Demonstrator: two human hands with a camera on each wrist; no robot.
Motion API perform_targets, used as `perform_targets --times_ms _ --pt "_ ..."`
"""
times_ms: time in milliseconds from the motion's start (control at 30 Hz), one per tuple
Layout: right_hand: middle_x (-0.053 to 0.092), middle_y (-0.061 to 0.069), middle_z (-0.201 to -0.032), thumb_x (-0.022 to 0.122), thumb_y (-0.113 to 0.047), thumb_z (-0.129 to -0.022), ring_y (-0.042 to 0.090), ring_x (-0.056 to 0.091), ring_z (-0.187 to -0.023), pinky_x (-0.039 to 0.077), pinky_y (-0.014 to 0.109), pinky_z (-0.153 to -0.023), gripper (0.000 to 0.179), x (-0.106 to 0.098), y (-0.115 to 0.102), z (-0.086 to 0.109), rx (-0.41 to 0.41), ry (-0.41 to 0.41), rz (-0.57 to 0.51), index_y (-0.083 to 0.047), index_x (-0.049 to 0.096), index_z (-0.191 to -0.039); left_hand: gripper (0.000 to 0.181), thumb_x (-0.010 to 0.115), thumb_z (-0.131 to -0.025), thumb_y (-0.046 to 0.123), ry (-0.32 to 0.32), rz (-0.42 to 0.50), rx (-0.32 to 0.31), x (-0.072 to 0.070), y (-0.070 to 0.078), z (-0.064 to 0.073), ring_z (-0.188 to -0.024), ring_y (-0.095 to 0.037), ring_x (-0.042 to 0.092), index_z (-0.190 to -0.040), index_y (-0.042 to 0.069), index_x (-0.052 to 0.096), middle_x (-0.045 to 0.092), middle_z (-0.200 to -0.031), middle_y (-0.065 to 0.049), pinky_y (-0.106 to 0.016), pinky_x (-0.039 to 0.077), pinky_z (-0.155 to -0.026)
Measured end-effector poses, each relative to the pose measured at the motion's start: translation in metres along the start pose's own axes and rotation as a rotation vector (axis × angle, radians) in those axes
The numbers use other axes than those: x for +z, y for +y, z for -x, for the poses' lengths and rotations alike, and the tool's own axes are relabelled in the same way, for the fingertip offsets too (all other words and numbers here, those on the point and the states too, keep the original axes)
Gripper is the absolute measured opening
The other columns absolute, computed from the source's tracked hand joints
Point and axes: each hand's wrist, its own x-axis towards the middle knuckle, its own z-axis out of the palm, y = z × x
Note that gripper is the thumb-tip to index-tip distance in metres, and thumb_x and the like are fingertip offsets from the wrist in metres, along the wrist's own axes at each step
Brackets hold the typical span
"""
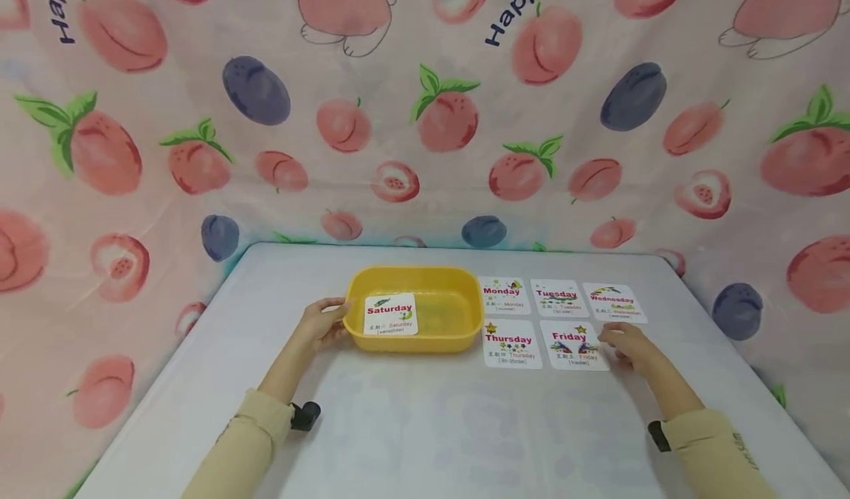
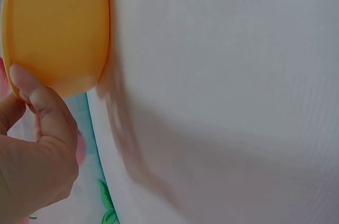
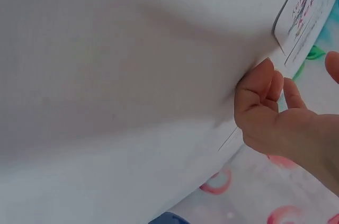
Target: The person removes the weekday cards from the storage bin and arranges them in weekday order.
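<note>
Behind the bench hangs a pale pink cloth printed with peaches, dark blue plums and the word "Happy". Next in size is the white-covered bench, with two beige sleeves reaching over its surface from the near side. A yellow oblong tray with rounded corners stands towards the far side. The person's left hand pinches its left rim between thumb and fingers. The person's right hand holds nothing; its fingers are loosely bent at the right edge of a white square "Friday" card.

Inside the tray, towards its left end, a white square "Saturday" card lies face up. To the tray's right, white square "Monday", "Tuesday" and "Wednesday" cards form the far row; a matching "Thursday" card and the Friday card form the near row. Smallest are the black wrist-worn devices at the cuffs.
</note>
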Motion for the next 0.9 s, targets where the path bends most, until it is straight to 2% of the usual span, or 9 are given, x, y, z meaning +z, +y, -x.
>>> perform_targets --times_ms 167,267,367,500,767,900 --pt "0.052 0.023 -0.101 0.044 -0.017 -0.094 0.012 0.043 -0.065 0.042 0.021 -0.057 0.05 0.007 -0.003 0.0 -0.088 0.096 0.037 0.011 0.031 -0.134 0.045 0.056 -0.095 0.016 0.013 -0.022 -0.009 0.002 0.0 -0.004 -0.058 -0.005 0.056 -0.134 -0.002 0.041 0.06 -0.086 -0.005 -0.014 0.05 -0.051" --pt "0.058 0.018 -0.089 0.044 -0.013 -0.094 0.011 0.048 -0.063 0.043 0.022 -0.053 0.043 0.019 -0.011 -0.002 -0.176 0.186 0.097 0.013 0.041 -0.127 0.043 0.056 -0.095 0.015 0.027 -0.025 -0.016 0.002 -0.002 -0.004 -0.059 -0.006 0.056 -0.132 -0.001 0.043 0.06 -0.087 -0.005 -0.015 0.05 -0.052" --pt "0.061 0.02 -0.087 0.044 -0.01 -0.094 0.014 0.055 -0.068 0.047 0.024 -0.057 0.037 0.029 -0.024 -0.001 -0.259 0.238 0.108 0.015 0.048 -0.122 0.043 0.057 -0.095 0.016 0.03 -0.03 -0.018 0.001 -0.002 -0.005 -0.059 -0.005 0.056 -0.133 0.0 0.043 0.059 -0.088 -0.005 -0.015 0.051 -0.054" --pt "0.063 0.017 -0.082 0.045 -0.01 -0.096 0.013 0.058 -0.067 0.05 0.023 -0.06 0.034 0.04 -0.044 0.002 -0.31 0.223 0.054 0.014 0.05 -0.12 0.043 0.057 -0.095 0.017 0.033 -0.023 -0.012 0.001 -0.002 -0.006 -0.06 -0.005 0.056 -0.132 0.0 0.044 0.059 -0.088 -0.004 -0.015 0.051 -0.054" --pt "0.063 0.011 -0.085 0.046 -0.012 -0.096 0.012 0.056 -0.069 0.052 0.023 -0.065 0.033 0.066 -0.073 0.007 -0.311 0.166 -0.053 0.009 0.052 -0.121 0.042 0.057 -0.095 0.017 0.033 -0.016 -0.018 -0.001 -0.002 -0.007 -0.059 -0.006 0.056 -0.131 0.001 0.044 0.059 -0.087 -0.005 -0.015 0.051 -0.053" --pt "0.062 0.014 -0.095 0.047 -0.013 -0.096 0.015 0.058 -0.074 0.051 0.02 -0.064 0.032 0.083 -0.086 0.008 -0.326 0.129 -0.103 0.007 0.053 -0.12 0.042 0.057 -0.095 0.017 0.036 -0.024 -0.025 0.0 0.0 -0.007 -0.058 -0.006 0.056 -0.131 0.001 0.044 0.059 -0.086 -0.004 -0.016 0.051 -0.054"
